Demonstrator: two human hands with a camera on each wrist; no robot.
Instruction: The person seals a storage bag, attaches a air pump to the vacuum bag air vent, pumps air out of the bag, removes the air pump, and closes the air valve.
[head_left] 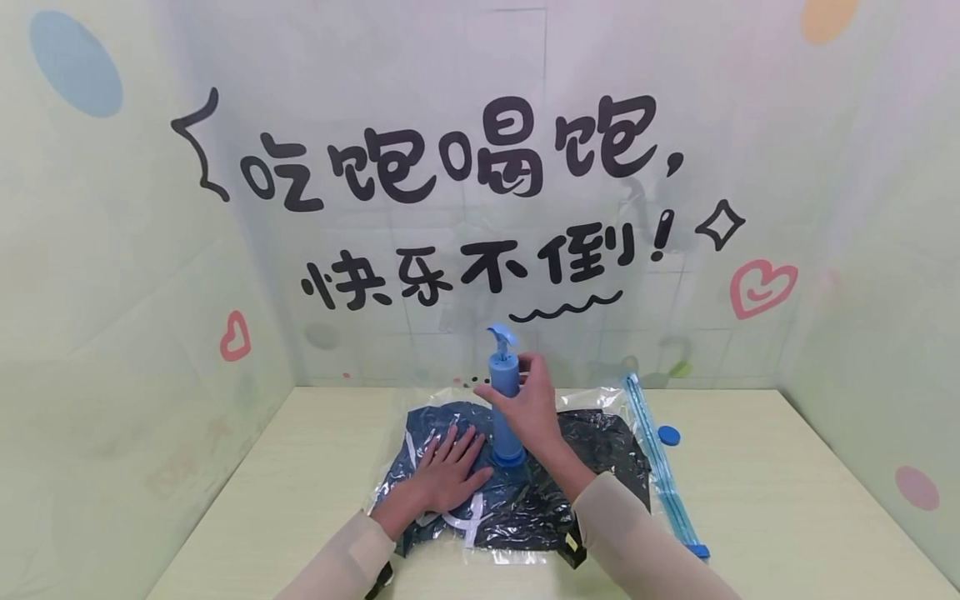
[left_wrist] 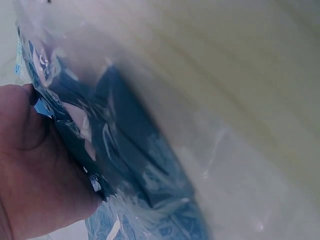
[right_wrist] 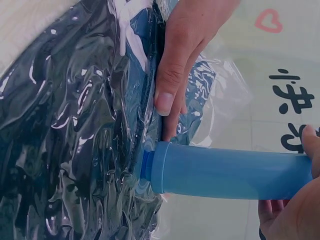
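A clear vacuum storage bag [head_left: 517,557] with dark clothes pressed inside lies on the table. On its middle stands a blue hand pump [head_left: 504,417], upright, its base against the bag and its handle at the top. My right hand [head_left: 531,407] grips the pump's barrel near the upper end, thumb on one side and fingers on the other. My left hand [head_left: 448,477] rests palm down with fingers spread on the navy garment [head_left: 431,421] under the film, left of the pump. Wrinkled film covers the black garment [right_wrist: 65,125] in the right wrist view.
Along the bag's right side runs a blue zip seal [head_left: 660,467] with a blue slider [head_left: 697,551] at its near end. A round blue cap [head_left: 669,435] lies on the pale table [head_left: 787,500] beside it. A printed curtain [head_left: 480,50] hangs behind.
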